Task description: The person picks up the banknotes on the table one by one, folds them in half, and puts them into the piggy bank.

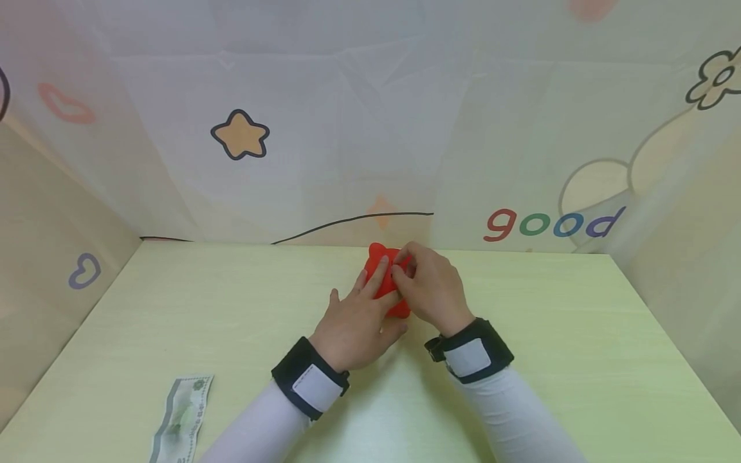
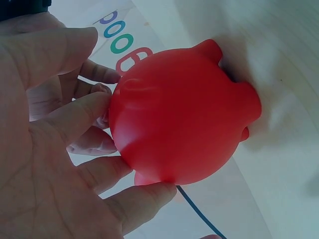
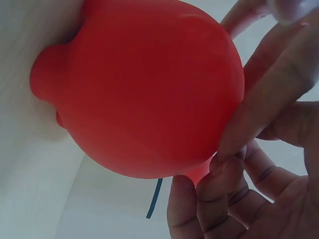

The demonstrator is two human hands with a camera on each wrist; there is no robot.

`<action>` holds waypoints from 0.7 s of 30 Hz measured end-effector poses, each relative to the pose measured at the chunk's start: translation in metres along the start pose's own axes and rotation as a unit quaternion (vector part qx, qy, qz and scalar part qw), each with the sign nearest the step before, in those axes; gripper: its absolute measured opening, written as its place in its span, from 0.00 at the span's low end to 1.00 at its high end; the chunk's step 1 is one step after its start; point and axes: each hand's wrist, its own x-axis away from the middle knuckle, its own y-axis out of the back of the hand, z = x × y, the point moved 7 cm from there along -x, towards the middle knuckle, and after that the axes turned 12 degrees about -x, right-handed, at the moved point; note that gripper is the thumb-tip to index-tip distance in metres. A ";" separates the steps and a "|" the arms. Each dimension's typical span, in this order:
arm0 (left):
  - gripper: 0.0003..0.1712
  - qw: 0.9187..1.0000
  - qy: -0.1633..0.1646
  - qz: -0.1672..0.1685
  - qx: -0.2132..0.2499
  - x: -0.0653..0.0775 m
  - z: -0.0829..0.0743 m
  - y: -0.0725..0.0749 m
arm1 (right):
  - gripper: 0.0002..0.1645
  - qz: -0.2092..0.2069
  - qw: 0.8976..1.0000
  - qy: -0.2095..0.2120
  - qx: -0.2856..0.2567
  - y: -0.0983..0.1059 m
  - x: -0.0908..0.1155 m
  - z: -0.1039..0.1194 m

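Observation:
A round red piggy bank (image 1: 386, 287) stands on the table between both hands. Its smooth body (image 2: 174, 109) and stubby feet show in the left wrist view. My left hand (image 1: 353, 325) rests over its near side, with fingers spread and fingertips against the shell. At the top of the bank is my right hand (image 1: 434, 283), thumb and fingertips drawn together right at the surface near a small dark mark. In the right wrist view its curled fingers overlap the bank's edge (image 3: 149, 89); I cannot tell whether anything is pinched between them.
A creased greenish banknote (image 1: 182, 418) lies at the front left of the pale table (image 1: 550, 354). Behind the table hangs a printed cloth (image 1: 347, 141) with a star and the word "good". Cloth sides also stand at left and right.

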 end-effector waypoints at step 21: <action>0.30 1.000 -0.003 -0.011 -0.003 0.000 0.000 0.000 | 0.19 -0.015 1.000 -0.010 0.006 -0.004 0.000 -0.001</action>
